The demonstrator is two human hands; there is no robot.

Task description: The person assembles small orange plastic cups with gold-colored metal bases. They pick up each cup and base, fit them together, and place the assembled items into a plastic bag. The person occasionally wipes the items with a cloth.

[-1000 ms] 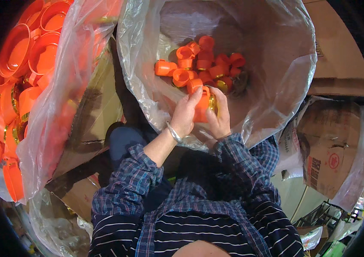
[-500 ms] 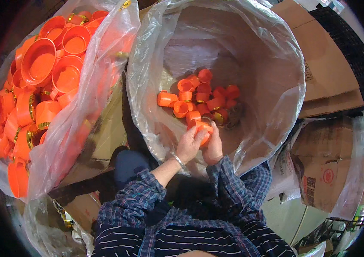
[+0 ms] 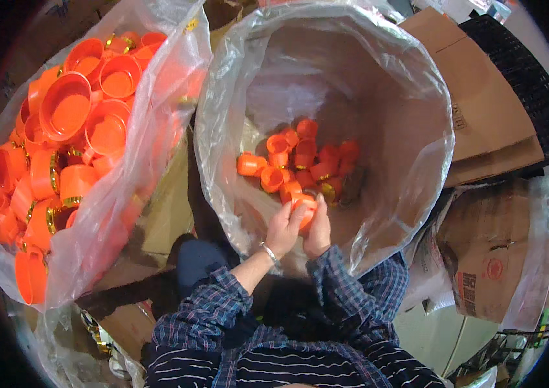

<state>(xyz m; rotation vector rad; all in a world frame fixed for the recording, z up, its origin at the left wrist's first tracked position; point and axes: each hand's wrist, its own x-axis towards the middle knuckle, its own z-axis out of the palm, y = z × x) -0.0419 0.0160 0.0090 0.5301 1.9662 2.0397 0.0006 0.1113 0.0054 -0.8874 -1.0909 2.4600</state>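
Note:
Between my two hands is an orange plastic cup (image 3: pixel 305 208), held over the near side of a round container lined with clear plastic (image 3: pixel 410 213). My left hand (image 3: pixel 284 229) wraps its fingers round the cup's left side. From the other side my right hand (image 3: pixel 318 231) grips it, thumb up along the rim. The cup's lower part is hidden by my fingers. Beyond my hands, several orange cups (image 3: pixel 305 154), some with gold bands, lie loosely piled on the container's bottom.
At the left, a big clear plastic bag (image 3: pixel 151 123) is heaped with orange cups (image 3: pixel 67 107), many gold-banded. Flattened cardboard (image 3: pixel 475 84) and a black plastic crate (image 3: pixel 520 71) stand at the far right. Nearer right is a cardboard box (image 3: pixel 488 246) partly covered in plastic.
The view has shifted slightly, so the bag and cups appear lower. My hands still hold the cup, which is turned a little between the fingers.

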